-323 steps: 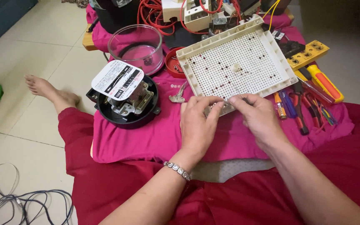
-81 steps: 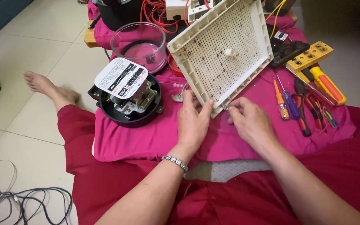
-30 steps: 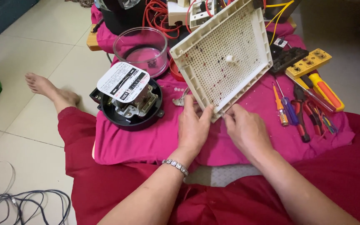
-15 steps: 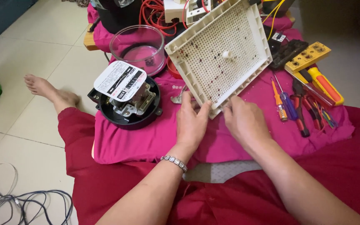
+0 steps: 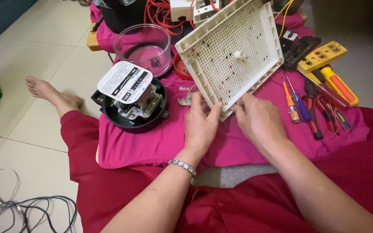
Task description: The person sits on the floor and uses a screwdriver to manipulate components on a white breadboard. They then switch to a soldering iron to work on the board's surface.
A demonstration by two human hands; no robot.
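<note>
A cream perforated plastic tray (image 5: 234, 47) stands tilted up on its near edge over a pink cloth (image 5: 152, 138). My left hand (image 5: 200, 125) presses against the tray's lower left corner, fingers up along its rim. My right hand (image 5: 257, 118) holds the lower right part of the near edge, fingertips on the rim. A small white peg sticks out of the tray's middle. The tray hides what lies behind it.
A black round meter base (image 5: 132, 103) with a white label sits at left, a clear round cover (image 5: 143, 45) behind it. Screwdrivers and pliers (image 5: 311, 103) and a yellow tester (image 5: 327, 58) lie at right. Red wires (image 5: 162, 11) at back; cables (image 5: 18, 207) on the floor.
The tray, flat on the cloth at first, has been raised onto its near edge. Over the last second it stays tilted, both hands shifting only slightly along that edge.
</note>
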